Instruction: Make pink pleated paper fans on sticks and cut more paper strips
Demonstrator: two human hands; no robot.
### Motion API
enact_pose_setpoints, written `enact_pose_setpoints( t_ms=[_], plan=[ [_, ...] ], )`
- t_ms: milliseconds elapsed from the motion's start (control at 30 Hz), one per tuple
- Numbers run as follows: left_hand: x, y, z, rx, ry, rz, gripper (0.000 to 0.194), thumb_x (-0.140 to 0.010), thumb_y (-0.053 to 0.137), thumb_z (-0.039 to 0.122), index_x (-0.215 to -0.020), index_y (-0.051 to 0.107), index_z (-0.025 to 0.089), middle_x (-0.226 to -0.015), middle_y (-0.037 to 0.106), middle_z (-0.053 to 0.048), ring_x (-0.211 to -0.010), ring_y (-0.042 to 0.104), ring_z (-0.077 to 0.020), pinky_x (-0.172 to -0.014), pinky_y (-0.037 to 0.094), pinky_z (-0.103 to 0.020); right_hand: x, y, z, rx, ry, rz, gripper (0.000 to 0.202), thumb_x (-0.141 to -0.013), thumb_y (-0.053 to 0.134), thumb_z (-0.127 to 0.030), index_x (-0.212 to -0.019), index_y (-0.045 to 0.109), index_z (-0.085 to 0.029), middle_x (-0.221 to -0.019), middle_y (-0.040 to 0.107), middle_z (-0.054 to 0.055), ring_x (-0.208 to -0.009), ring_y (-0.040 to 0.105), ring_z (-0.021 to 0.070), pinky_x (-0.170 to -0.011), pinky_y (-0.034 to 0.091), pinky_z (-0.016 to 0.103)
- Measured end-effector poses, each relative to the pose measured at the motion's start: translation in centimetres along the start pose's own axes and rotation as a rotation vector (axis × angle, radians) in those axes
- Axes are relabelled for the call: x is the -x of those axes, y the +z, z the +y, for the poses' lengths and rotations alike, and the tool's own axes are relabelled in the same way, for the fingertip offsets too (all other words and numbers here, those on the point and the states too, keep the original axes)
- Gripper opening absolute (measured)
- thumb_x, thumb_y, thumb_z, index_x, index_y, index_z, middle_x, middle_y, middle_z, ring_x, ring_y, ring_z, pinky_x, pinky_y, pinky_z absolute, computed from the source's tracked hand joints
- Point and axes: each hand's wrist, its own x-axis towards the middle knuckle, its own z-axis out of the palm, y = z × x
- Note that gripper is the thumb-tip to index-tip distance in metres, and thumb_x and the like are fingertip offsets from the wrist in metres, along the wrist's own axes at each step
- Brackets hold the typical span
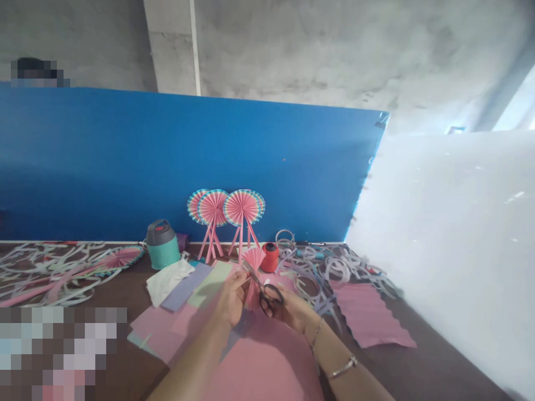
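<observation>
Black-handled scissors [266,295] are in my right hand [288,303], with fingers at the handle loops. Their blades point up and left, across the narrow middle of a pleated pink paper [254,258], which flares out above and below. My left hand [234,292] is closed in a pinch at the left side of that pleated paper, near the blade tips. A thin pale strand seems to run from its fingertips to the pleats. Right behind stands a red spool [270,258]. Flat pink sheets [267,362] lie beneath both hands.
Several finished pink folding fans [242,208] stand against the blue partition [125,161]. A teal container [162,248] is at left, beside purple and green paper sheets [209,287]. Curled paper strips [334,270] lie at right, near a creased pink sheet [370,314]. A white panel [451,223] borders the right.
</observation>
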Motion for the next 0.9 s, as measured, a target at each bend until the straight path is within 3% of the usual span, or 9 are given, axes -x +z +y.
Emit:
enact_pose_setpoints(
  t_ms=[133,367,700,800,900],
  plan=[
    [0.0,0.0,-0.1,-0.051,0.036,-0.005,0.020,-0.071,0.068,0.031,-0.073,0.053,0.016,-0.064,0.067,-0.003,-0.048,0.061,-0.0164,-0.044,0.047,-0.026,-0.1,0.3,0.0,0.050,-0.012,0.042,0.030,-0.070,0.073,-0.041,-0.075,0.060,-0.014,-0.059,0.058,-0.002,-0.050,0.051,0.0076,-0.049,0.038,0.019],
    [-0.1,-0.4,-0.4,-0.064,0.025,0.002,0.022,-0.071,0.069,0.031,-0.073,0.053,0.017,-0.064,0.067,-0.003,-0.050,0.062,-0.0169,-0.045,0.047,-0.026,0.0,1.1,-0.1,0.137,-0.036,0.139,0.037,-0.063,0.077,-0.045,-0.073,0.059,-0.014,-0.057,0.056,-0.003,-0.048,0.049,0.0072,-0.046,0.036,0.019],
    [-0.1,-0.4,-0.2,-0.066,0.041,0.003,0.020,-0.068,0.073,0.027,-0.068,0.057,0.015,-0.064,0.066,-0.002,-0.060,0.063,-0.0166,-0.056,0.046,-0.024,-0.3,0.7,-0.3,0.182,-0.096,0.176,0.039,-0.062,0.077,-0.048,-0.063,0.056,-0.015,-0.053,0.052,-0.004,-0.043,0.040,0.0040,-0.042,0.026,0.018],
    [-0.1,-0.6,-0.4,-0.073,0.024,0.000,0.020,-0.068,0.074,0.028,-0.069,0.059,0.014,-0.066,0.067,-0.004,-0.061,0.063,-0.0178,-0.058,0.046,-0.026,-0.5,0.2,-0.1,0.136,-0.107,0.152,0.037,-0.062,0.077,-0.046,-0.066,0.057,-0.015,-0.054,0.052,-0.005,-0.044,0.041,0.0043,-0.043,0.028,0.018],
    [-0.2,-0.6,-0.6,-0.065,-0.013,0.000,0.019,-0.068,0.073,0.027,-0.071,0.062,0.013,-0.065,0.067,-0.005,-0.056,0.062,-0.0175,-0.056,0.046,-0.027,-0.3,-0.3,-0.1,0.102,-0.071,0.088,0.037,-0.061,0.079,-0.041,-0.080,0.058,-0.017,-0.056,0.055,-0.005,-0.046,0.046,0.0061,-0.044,0.031,0.018]
  ],
)
